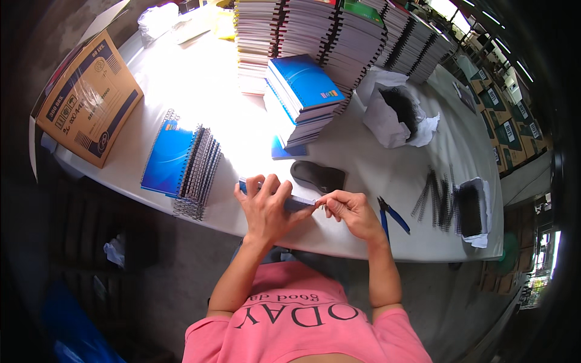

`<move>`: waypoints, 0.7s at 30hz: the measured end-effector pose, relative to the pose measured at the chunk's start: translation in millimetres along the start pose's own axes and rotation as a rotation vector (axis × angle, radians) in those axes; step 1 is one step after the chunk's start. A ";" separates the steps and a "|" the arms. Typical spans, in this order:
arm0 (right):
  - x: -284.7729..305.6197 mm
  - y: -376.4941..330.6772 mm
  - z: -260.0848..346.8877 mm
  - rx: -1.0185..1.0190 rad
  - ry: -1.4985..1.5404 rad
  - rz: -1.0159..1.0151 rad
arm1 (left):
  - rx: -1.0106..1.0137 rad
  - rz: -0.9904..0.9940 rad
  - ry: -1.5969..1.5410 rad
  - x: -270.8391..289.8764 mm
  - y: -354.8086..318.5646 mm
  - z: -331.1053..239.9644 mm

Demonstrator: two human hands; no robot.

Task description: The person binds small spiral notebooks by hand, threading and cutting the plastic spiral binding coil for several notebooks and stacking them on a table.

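Currently, at the surface's (375,172) near edge, my left hand (265,206) grips a notebook (296,203) while my right hand (351,213) pinches its corner; coil-bound notebooks (166,157) toward the left edge look finished, the blue stack (307,85) farther back seemingly uncoiled and pending.

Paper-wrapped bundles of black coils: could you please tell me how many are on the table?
2: one bundle beside the tall notebook stacks, and another bundle near the table's right edge, right of the pliers. More may be hidden.
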State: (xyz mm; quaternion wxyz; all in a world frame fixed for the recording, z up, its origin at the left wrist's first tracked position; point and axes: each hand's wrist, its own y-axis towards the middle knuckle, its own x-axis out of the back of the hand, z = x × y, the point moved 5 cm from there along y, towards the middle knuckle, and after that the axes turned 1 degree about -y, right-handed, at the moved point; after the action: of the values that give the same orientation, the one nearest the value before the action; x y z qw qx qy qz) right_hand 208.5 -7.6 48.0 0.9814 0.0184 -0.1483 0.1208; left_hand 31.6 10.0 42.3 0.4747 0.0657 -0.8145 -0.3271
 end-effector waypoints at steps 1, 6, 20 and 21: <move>-0.6 -0.3 -6.9 -0.127 0.086 0.103 | 0.016 0.037 -0.008 0.0 0.9 0.5; -2.1 1.3 28.2 0.031 -0.255 -0.077 | 0.079 0.125 -0.079 -2.5 1.5 3.8; 2.3 31.9 -3.1 0.247 -0.978 -0.066 | -0.063 -0.010 -0.153 8.6 -7.7 0.6; -2.5 35.3 -13.8 0.202 -1.081 -0.054 | -0.058 -0.014 -0.159 11.1 -7.8 0.6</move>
State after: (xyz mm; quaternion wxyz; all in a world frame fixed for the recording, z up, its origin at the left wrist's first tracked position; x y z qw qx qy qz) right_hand 201.6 27.1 34.1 0.7616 0.1757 -0.6183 0.0827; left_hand 23.5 -0.4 45.5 0.4080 0.0313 -0.8393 -0.3581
